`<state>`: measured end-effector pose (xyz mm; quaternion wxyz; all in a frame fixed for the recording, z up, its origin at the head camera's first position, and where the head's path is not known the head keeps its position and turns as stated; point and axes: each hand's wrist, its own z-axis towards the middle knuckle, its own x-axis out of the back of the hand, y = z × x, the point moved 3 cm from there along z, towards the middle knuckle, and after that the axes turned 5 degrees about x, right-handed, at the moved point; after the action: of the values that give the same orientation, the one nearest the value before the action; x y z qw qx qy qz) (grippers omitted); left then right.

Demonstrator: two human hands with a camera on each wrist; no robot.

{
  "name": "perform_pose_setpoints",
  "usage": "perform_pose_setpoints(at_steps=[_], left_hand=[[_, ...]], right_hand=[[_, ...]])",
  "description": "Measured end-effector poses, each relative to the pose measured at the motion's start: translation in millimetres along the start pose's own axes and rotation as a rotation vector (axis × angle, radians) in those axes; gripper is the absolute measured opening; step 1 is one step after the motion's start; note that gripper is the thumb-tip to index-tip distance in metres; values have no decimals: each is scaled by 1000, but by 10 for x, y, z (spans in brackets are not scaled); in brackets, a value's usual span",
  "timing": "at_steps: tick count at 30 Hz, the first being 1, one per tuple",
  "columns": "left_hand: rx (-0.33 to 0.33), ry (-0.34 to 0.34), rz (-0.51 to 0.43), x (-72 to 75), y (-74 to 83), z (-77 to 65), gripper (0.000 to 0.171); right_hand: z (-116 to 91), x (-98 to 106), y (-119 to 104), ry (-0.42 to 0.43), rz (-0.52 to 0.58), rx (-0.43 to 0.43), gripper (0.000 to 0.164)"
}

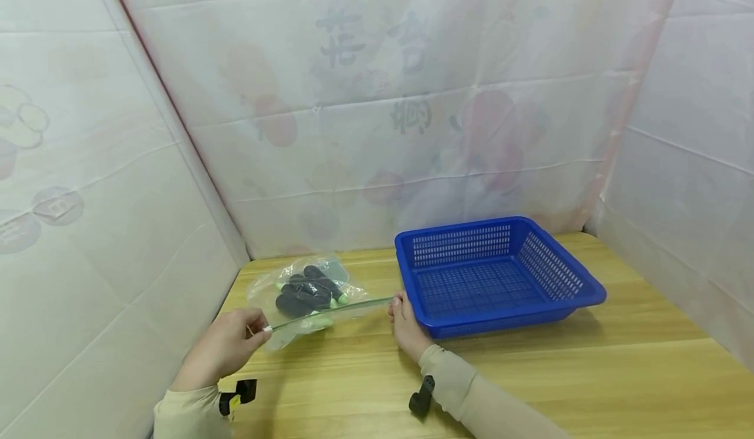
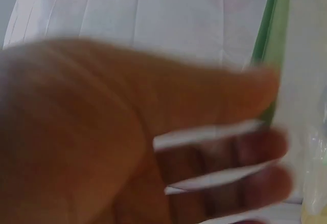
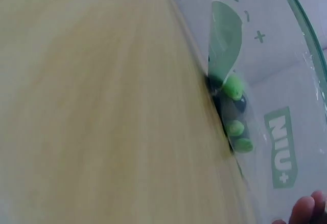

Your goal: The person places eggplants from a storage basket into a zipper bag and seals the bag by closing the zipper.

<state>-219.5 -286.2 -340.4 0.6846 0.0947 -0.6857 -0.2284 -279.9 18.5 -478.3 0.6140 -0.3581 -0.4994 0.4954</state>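
A clear zip bag point(image 1: 356, 311) with a green seal strip lies on the table with several dark eggplants point(image 1: 303, 290) inside, their stem ends pale green. My left hand point(image 1: 226, 344) pinches the left end of the strip, where a small white piece shows at the fingertips. In the left wrist view the thumb point(image 2: 214, 93) lies across the green strip point(image 2: 268, 29). At the strip's other end, my right hand point(image 1: 409, 331) grips the bag's corner. Printed lettering and the green stem ends point(image 3: 235, 128) show through the bag in the right wrist view.
A blue plastic basket point(image 1: 506, 315) with slotted walls stands to the right, close beside my right hand; I see nothing in it. The wooden table point(image 1: 530, 386) ends at printed cloth walls point(image 1: 353, 164) at the back and sides.
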Motion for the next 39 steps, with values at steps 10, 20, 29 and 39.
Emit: perform_pose_setpoints(at_steps=[10, 20, 29, 39], left_hand=[[-212, -189, -52, -348, 268, 92, 15], [-272, -303, -19, -704, 538, 134, 13], [-279, -343, -12, -902, 596, 196, 16], [-311, -197, 16, -939, 625, 252, 34]], right_hand=[[0, 39, 83, -11, 91, -158, 55], [22, -16, 93, -77, 238, -119, 68], [0, -6, 38, -91, 153, -146, 74], [-193, 0, -239, -281, -230, -60, 56]])
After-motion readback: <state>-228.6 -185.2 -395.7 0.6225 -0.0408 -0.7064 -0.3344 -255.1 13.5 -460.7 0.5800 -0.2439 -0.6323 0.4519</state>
